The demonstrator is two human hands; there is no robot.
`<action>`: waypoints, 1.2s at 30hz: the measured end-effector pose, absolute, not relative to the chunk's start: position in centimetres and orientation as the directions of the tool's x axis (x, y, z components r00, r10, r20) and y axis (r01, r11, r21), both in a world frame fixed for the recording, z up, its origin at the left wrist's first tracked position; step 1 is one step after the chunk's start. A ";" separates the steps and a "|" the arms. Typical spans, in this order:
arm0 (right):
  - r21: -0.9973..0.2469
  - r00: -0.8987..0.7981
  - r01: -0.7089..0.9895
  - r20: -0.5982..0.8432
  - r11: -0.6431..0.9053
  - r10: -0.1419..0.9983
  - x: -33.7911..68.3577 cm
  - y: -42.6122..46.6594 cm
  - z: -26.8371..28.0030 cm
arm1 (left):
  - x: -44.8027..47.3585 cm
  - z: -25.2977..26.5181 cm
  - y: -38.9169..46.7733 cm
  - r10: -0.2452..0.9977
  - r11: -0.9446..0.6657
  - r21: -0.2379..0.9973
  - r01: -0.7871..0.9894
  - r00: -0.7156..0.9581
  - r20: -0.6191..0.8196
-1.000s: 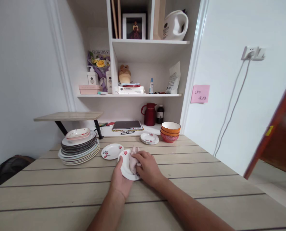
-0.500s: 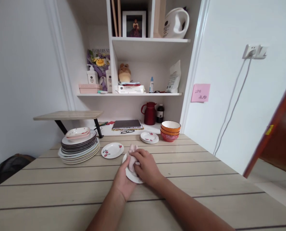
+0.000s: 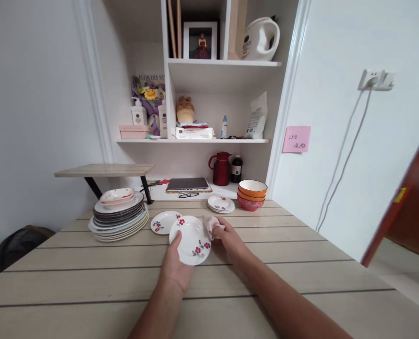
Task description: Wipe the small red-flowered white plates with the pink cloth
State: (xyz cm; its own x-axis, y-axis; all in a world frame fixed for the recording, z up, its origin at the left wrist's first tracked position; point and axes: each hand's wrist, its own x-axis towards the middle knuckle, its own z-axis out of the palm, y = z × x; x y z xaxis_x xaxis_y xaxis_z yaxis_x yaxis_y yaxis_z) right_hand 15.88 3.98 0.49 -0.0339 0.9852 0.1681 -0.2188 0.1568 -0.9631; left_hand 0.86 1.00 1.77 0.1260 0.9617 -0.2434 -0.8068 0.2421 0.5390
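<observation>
My left hand (image 3: 177, 261) grips a small white plate (image 3: 189, 239) with red flowers by its left and lower edge, thumb on top. The plate is tilted, so its whole upper face shows. At its right rim, my right hand (image 3: 229, 238) is closed on a pale pink cloth (image 3: 211, 226). Behind the held plate, and partly covered by it, a second flowered plate (image 3: 162, 221) lies flat on the table. A short stack of matching small plates (image 3: 221, 204) sits farther back to the right.
To the left stands a tall stack of plates (image 3: 119, 221) with a shallow dish (image 3: 117, 195) on top, near a small raised wooden shelf (image 3: 105, 170). Stacked orange and red bowls (image 3: 252, 194) stand back right. Behind are a laptop (image 3: 187, 183), glasses (image 3: 189, 195) and a red jug (image 3: 221, 168).
My right hand with the cloth has moved from the plate's face to its right rim. The plate is raised and turned, uncovering its flowers. The camera view has shifted slightly.
</observation>
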 end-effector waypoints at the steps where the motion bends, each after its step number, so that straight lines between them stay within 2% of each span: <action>1: -0.960 -0.074 -0.260 0.131 0.108 0.989 15.6 3.7 0.6 | 0.9 1.8 1.0 0.961 0.245 0.536 -0.808 0.130 -0.243; 3: -0.943 -0.108 -0.330 0.073 0.033 0.992 15.2 3.3 0.8 | 1.0 1.9 0.9 0.959 0.256 0.530 -0.808 0.145 -0.242; 8: -0.871 0.026 -0.492 -0.012 0.002 1.000 15.6 3.6 0.8 | 1.3 1.8 0.7 0.950 0.300 0.560 -0.772 0.190 -0.248; 13: -0.887 -0.233 -0.455 0.031 -0.081 0.972 16.5 3.4 0.9 | 1.3 2.1 0.4 0.933 0.359 0.598 -0.717 0.257 -0.253; 17: -0.904 -0.211 -0.421 0.019 -0.073 0.977 16.1 3.3 0.5 | 1.3 2.0 0.5 0.915 0.401 0.665 -0.630 0.246 -0.319; 19: -0.914 -0.138 -0.400 -0.015 -0.070 0.990 15.7 3.5 0.2 | 1.3 1.7 0.7 0.942 0.331 0.721 -0.608 0.171 -0.289; 22: -0.910 0.015 -0.411 -0.060 -0.048 0.998 15.2 4.0 0.0 | 1.2 1.2 1.2 0.990 0.101 0.851 -0.516 -0.031 -0.136; 24: -0.903 0.104 -0.429 -0.070 -0.018 0.992 15.2 4.4 0.0 | 0.9 0.9 1.8 0.983 -0.055 0.940 -0.335 -0.181 -0.007; 26: -0.902 0.174 -0.431 -0.064 0.017 0.983 15.6 4.6 0.2 | 0.7 0.6 2.2 0.938 -0.188 0.981 -0.047 -0.304 0.166; 28: -0.906 0.223 -0.420 -0.047 0.053 0.974 16.3 4.8 0.3 | 0.7 0.1 2.4 0.864 -0.328 0.904 0.276 -0.300 0.405; 30: -0.911 0.261 -0.404 -0.027 0.084 0.965 16.9 5.0 0.5 | 1.2 -0.4 2.2 0.801 -0.395 0.733 0.553 -0.184 0.570; 33: -0.918 0.289 -0.382 -0.011 0.105 0.957 17.4 5.0 0.8 | 2.1 -1.2 1.5 0.780 -0.355 0.487 0.798 -0.034 0.624; 36: -0.925 0.266 -0.367 -0.004 0.097 0.964 17.6 4.9 1.0 | 2.6 -1.1 0.8 0.763 -0.350 0.346 0.870 0.051 0.644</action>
